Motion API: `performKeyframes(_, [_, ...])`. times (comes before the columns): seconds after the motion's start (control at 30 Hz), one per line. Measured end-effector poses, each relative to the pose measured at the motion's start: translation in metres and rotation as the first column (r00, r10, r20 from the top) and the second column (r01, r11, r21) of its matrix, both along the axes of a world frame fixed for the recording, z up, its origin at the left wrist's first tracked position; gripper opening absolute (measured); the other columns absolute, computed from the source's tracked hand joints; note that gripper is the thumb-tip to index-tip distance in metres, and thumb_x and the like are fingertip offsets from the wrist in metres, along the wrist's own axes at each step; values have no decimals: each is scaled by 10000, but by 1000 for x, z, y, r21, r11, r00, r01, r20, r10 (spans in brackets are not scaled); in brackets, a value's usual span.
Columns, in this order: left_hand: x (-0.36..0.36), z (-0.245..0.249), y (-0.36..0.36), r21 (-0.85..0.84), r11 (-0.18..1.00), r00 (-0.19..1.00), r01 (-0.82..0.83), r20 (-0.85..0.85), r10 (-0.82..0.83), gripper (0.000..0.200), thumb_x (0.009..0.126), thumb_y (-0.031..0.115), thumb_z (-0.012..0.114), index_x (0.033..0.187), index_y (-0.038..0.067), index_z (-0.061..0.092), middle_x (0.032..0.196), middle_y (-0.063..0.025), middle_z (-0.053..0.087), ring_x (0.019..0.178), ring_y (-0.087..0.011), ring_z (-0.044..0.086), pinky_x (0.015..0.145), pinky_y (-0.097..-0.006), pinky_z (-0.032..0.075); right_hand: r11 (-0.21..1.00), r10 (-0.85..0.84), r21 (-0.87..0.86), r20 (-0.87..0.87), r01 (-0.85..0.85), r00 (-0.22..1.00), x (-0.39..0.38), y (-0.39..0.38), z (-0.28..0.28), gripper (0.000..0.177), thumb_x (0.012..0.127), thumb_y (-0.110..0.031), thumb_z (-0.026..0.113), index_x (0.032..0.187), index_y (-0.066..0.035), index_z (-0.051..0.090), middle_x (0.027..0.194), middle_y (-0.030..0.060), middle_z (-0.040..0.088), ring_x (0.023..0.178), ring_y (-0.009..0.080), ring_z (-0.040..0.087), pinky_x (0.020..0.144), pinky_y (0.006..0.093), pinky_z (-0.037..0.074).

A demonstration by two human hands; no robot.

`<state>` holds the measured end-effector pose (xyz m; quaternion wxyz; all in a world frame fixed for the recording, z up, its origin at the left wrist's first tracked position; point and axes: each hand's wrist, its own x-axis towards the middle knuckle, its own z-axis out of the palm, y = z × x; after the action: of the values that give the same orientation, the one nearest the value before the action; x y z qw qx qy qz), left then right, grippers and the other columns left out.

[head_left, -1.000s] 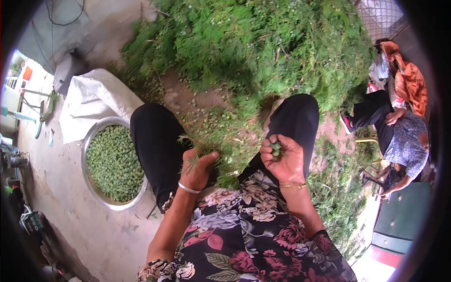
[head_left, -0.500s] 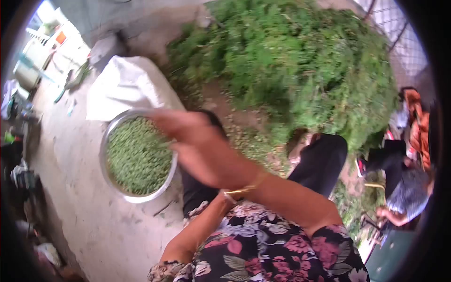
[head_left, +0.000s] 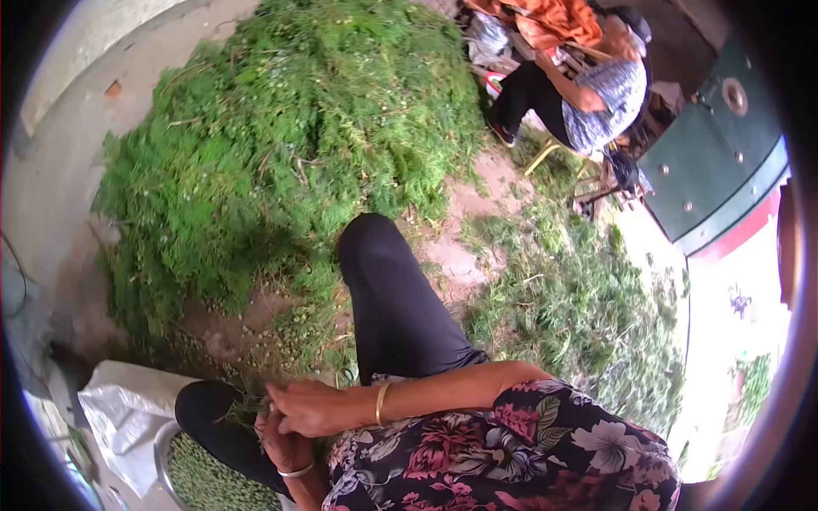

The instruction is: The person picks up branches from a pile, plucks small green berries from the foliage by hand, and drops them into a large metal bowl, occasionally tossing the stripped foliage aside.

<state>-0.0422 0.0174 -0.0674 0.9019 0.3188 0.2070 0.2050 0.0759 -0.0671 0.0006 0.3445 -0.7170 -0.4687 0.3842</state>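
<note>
My right hand (head_left: 308, 408), with a gold bracelet at the wrist, has its fingers closed beside my left hand, above my lap. My left hand (head_left: 279, 443), with a silvery bracelet, is wrapped round a small green sprig (head_left: 243, 410). What the right fingertips pinch is too small to make out. Below and left of the hands, partly behind my dark-clothed knee, lies a metal bowl (head_left: 162, 464) full of small green pods or buds (head_left: 204, 477).
A large heap of green branches (head_left: 281, 128) lies ahead. Cut greenery (head_left: 571, 298) covers the ground at right. A person (head_left: 596, 98) sits on a stool at upper right near a green door (head_left: 724, 145). A white sack (head_left: 128, 409) lies beside the bowl.
The view has swung right, so the bowl now sits at lower left. My right hand has moved from beside the bowl back to my left hand.
</note>
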Motion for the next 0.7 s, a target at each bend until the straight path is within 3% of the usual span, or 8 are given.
performKeyframes(0.23, [43, 78, -28, 410, 871, 951, 270, -255, -175, 195, 825, 39, 523, 986, -51, 586, 787, -91, 614, 662, -193, 587, 603, -311, 478, 888, -401, 280, 85, 364, 912, 37, -78, -13, 136, 761, -134, 617, 755, 1, 603, 709, 208, 589, 683, 374, 596, 645, 426, 489])
performKeyframes(0.3, [52, 85, -16, 848, 280, 875, 451, -358, -325, 211, 826, 63, 550, 993, -59, 588, 854, -110, 637, 711, -199, 613, 591, -301, 485, 844, -483, 358, 187, 399, 855, 60, -122, 5, 110, 774, -149, 628, 779, -39, 642, 688, 148, 591, 637, 297, 595, 618, 383, 492])
performKeyframes(0.33, [53, 69, -10, 677, 528, 854, 512, -334, -399, 197, 829, 51, 549, 982, -66, 591, 832, -114, 640, 685, -196, 614, 581, -292, 483, 700, -654, 464, 113, 543, 748, 66, -149, -38, 103, 796, -157, 604, 796, -65, 649, 718, 113, 614, 668, 271, 612, 618, 361, 492])
performKeyframes(0.37, [54, 49, 0, 443, 732, 855, 518, -271, -441, 184, 832, 38, 547, 971, -74, 595, 811, -118, 643, 658, -192, 615, 570, -283, 480, 892, -450, 272, 605, 360, 657, 80, -186, -15, 115, 754, -162, 635, 803, -61, 611, 796, 58, 578, 714, 203, 555, 645, 320, 463])
performKeyframes(0.43, [61, 45, 10, 550, 689, 866, 472, -433, -248, 183, 840, 38, 552, 978, -75, 595, 812, -120, 642, 656, -169, 616, 577, -264, 486, 401, -911, 221, -10, 889, 413, 82, -233, 15, 91, 770, -82, 572, 832, -28, 610, 762, 108, 556, 693, 238, 551, 615, 331, 451])
performKeyframes(0.47, [63, 41, 19, 555, 719, 887, 419, -420, -193, 198, 838, 50, 566, 992, -71, 593, 832, -117, 642, 670, -163, 618, 595, -260, 496, 529, -836, 334, 365, 780, 410, 96, -278, 12, 122, 775, -81, 570, 864, -16, 622, 772, 100, 581, 676, 218, 556, 595, 330, 451])
performKeyframes(0.53, [67, 30, 40, 549, 759, 903, 350, -414, -117, 215, 835, 62, 581, 1007, -67, 591, 853, -115, 641, 684, -156, 621, 612, -255, 506, -166, -981, 99, -116, 981, -155, 99, -310, 31, 208, 875, -238, 585, 897, -37, 636, 709, 31, 589, 571, 123, 502, 520, 276, 408])
performKeyframes(0.7, [75, 10, 90, 539, 823, 888, 178, -448, 101, 346, 815, 90, 657, 1107, -60, 547, 944, -98, 630, 780, -173, 638, 673, -286, 530, 145, -378, 373, 877, 916, -297, 113, -494, -95, 347, 851, -287, 597, 945, 46, 617, 733, 124, 599, 670, 212, 528, 714, 385, 427])
